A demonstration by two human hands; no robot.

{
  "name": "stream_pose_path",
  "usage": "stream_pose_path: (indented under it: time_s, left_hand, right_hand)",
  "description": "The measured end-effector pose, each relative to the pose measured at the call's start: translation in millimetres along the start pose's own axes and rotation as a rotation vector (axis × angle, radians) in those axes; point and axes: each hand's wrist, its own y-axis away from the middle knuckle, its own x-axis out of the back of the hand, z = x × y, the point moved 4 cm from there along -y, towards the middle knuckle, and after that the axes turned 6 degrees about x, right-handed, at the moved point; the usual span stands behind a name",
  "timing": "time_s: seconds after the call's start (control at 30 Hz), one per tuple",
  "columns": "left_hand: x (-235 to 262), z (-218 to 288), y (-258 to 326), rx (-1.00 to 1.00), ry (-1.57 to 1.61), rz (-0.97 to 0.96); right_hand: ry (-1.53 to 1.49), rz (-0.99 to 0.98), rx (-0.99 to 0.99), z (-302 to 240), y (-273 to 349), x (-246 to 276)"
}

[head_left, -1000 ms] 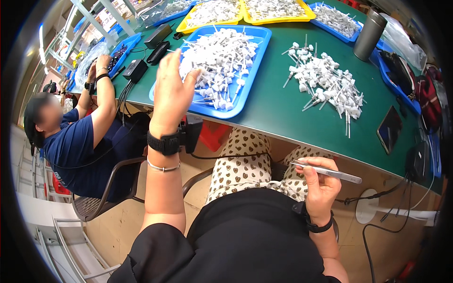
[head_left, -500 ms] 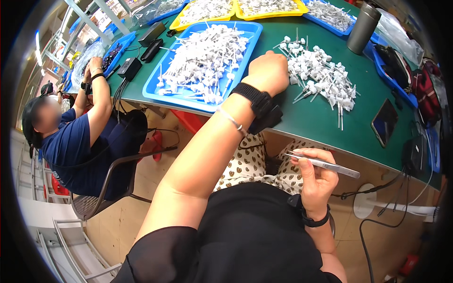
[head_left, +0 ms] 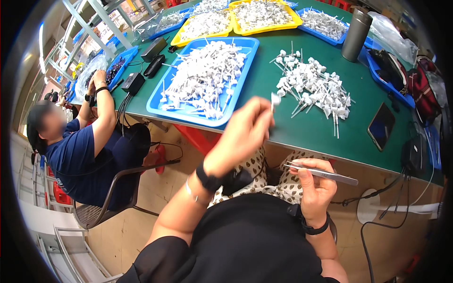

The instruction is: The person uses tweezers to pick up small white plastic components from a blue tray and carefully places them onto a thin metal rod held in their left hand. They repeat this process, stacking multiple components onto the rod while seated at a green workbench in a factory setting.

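Between the fingertips of my left hand (head_left: 247, 132) is a small white plastic part (head_left: 275, 100), pinched and held over the table's front edge; motion blurs the hand a little. Over my lap, my right hand (head_left: 317, 186) grips metal tweezers (head_left: 325, 175), whose thin tips point left. Beyond my left hand, a loose pile of white parts with thin grey stems (head_left: 314, 87) lies on the green tabletop. To its left, a blue tray (head_left: 153, 104) holds a heap of similar white parts (head_left: 203, 75).
Yellow trays (head_left: 265, 32) of white parts stand at the back. A grey bottle (head_left: 357, 35) and a phone (head_left: 381, 126) are on the right, beside a dark power adapter (head_left: 414, 153) with cables. A seated co-worker (head_left: 78, 141) works at the left.
My left hand has drawn back from the pile toward me, bringing a white plastic part with it. The right hand and tweezers stay nearly in place. The view has shifted slightly.
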Motion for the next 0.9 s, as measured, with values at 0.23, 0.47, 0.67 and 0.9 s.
stream_pose_path:
  time_s: [0.23,0.47,0.67,0.9]
  left_hand:
    - [-29,-46,79,0.163,0.191,-0.098]
    - [-31,-57,80,-0.108,0.059,0.024]
    - [-39,-72,82,-0.095,-0.004,0.041]
    - [-38,-77,78,-0.166,-0.049,0.079]
  right_hand:
    - [-0.109,0.019,-0.075,9,4,-7]
    - [-0.088,0.001,-0.112,17,6,-14]
    - [-0.007,-0.027,-0.087,20,9,-17]
    - [0.136,-0.101,-0.021,26,10,-16]
